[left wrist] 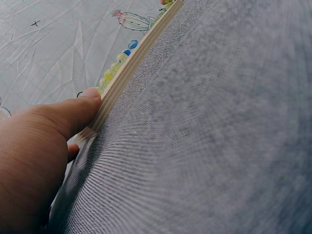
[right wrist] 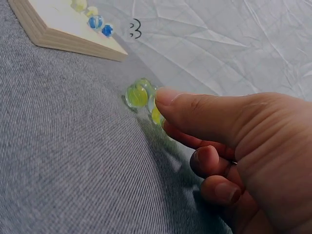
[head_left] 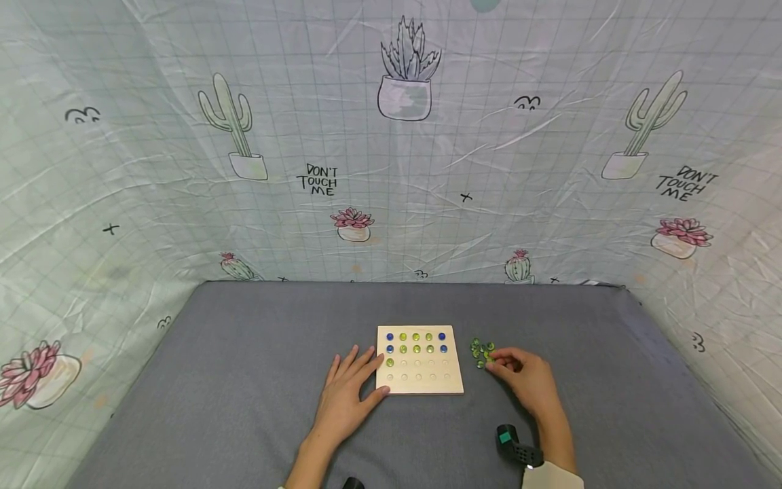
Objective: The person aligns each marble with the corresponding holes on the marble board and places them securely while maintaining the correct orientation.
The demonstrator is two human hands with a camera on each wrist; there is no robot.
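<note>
A light wooden board with rows of round hollows lies on the grey cloth. Its two back rows hold blue marbles at the ends and yellow-green marbles between; one green marble sits at the left of the third row. My left hand rests with spread fingers at the board's left edge, its thumb against the side. Right of the board, my right hand pinches a yellow-green marble between thumb and index finger, partly hidden by the thumb. Other green marbles lie just beside the fingertips.
Grey cloth covers the table. A patterned curtain with cactus drawings stands behind and along both sides. A black band with a small camera is on the right wrist.
</note>
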